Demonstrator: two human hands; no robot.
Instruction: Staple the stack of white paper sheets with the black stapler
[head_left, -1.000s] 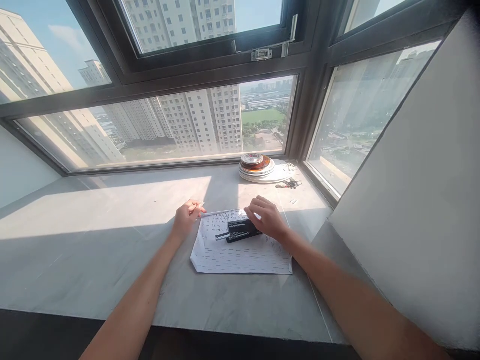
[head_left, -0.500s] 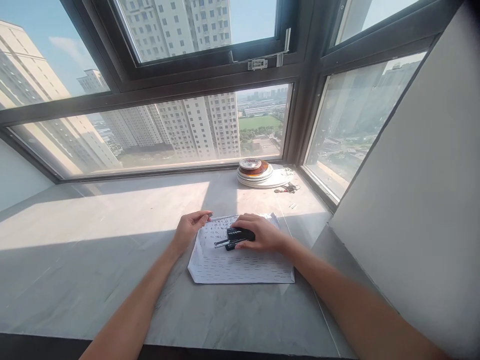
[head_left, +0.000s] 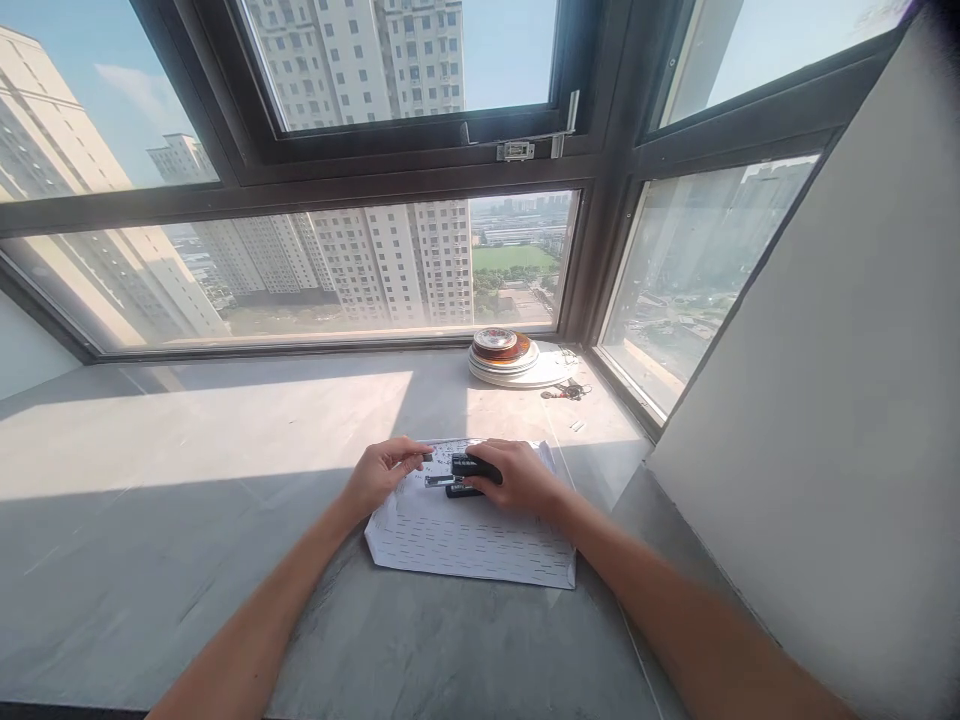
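Observation:
In my right hand (head_left: 517, 474) is a black stapler (head_left: 480, 467), its top swung up away from the metal staple tray (head_left: 441, 481), which points left. The fingers wrap over its right end, and its base is just above or on the paper. My left hand (head_left: 382, 474) pinches a small dark strip of staples (head_left: 427, 457) between thumb and fingertips, just above and left of the open tray. Under both hands lies a sheaf of white paper (head_left: 472, 545) with rows of dark marks and creased corners.
On the grey stone sill (head_left: 187, 560), a stack of plates and lids (head_left: 504, 358) stands by the window corner. A small dark cord with beads (head_left: 568, 392) and thin slivers (head_left: 577, 425) lie near it. A white wall (head_left: 817, 330) slopes at the right, below dark window frames (head_left: 600, 230).
My left hand has moved slightly right with the strip of staples, closer to the stapler's open tray. My right hand still grips the stapler. The whole view has shifted a little.

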